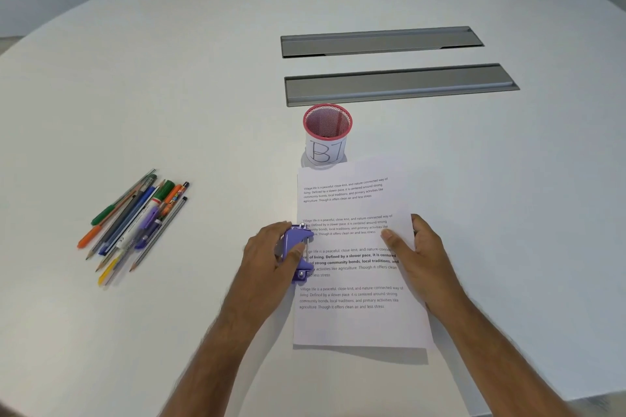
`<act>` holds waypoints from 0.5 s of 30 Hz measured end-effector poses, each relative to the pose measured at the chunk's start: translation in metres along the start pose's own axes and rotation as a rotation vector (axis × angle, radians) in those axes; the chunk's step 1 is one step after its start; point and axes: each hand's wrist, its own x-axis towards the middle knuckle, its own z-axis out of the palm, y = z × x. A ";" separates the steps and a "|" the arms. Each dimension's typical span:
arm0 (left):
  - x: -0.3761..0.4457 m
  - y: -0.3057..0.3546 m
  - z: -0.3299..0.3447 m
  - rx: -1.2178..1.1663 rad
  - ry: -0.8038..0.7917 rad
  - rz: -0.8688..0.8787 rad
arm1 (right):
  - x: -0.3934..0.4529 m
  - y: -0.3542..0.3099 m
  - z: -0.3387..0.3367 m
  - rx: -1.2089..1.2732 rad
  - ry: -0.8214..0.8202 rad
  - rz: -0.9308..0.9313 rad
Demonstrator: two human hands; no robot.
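Note:
A printed sheet of paper (355, 318) is lifted slightly off the white table, its near edge casting a shadow. A purple hole punch (298, 252) sits on the sheet's left edge, about halfway along. My left hand (269, 256) grips the punch, fingers over its top and thumb along its side. My right hand (420, 257) holds the sheet's right edge, thumb on top of the page and fingers behind it.
A pink mesh pen cup (327, 134) with a white label stands just beyond the sheet. A bunch of pens and pencils (137, 223) lies to the left. Two grey metal cable hatches (399, 85) are set into the table (169, 78) farther back.

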 end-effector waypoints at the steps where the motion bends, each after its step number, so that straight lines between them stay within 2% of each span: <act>1: 0.002 -0.001 0.000 -0.005 0.009 -0.002 | 0.000 -0.001 0.000 0.004 0.000 0.004; 5: 0.014 0.004 -0.003 -0.001 0.079 0.013 | 0.000 -0.003 0.000 -0.008 0.006 0.012; 15: 0.068 0.017 0.020 0.238 0.244 0.020 | 0.000 -0.004 0.000 -0.048 0.005 0.007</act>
